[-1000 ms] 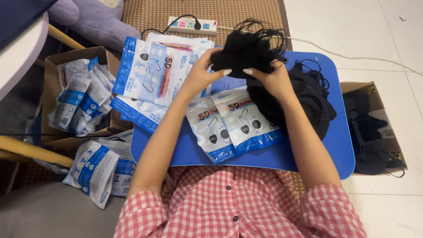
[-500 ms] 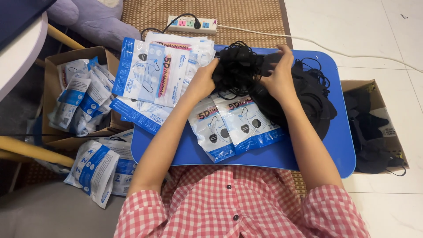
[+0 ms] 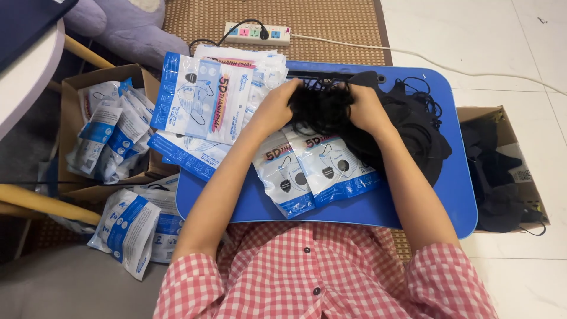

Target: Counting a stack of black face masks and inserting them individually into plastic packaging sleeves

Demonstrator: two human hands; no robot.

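Over the far middle of the blue plastic lap tray (image 3: 413, 207), the left hand (image 3: 274, 109) and right hand (image 3: 367, 109) are pinching a bunch of black fabric face masks (image 3: 322, 106), fingers closed into it. Judging by this, the masks are being gathered; the next move probably calls for one of the flat blue-and-white packets (image 3: 331, 168) lying just nearer.

- Floor: pale glossy tiles (image 3: 502, 53) on the right, thin grout lines, soft even light, no hard shadows.
- Brown woven mat (image 3: 331, 23) runs up the middle, under the blue lap table (image 3: 460, 195).
- White power strip (image 3: 257, 33) lies on the mat at the top; black plug in it, white cord (image 3: 472, 70) trails right across the tiles.
- Purple plush toy (image 3: 127, 29) top left, on the mat edge.
- White round tabletop (image 3: 26, 74) far left, dark blue sheet on it, wooden legs (image 3: 41, 204) below.
- Grey cushion (image 3: 65, 283) bottom left.
- No walls or windows in view.
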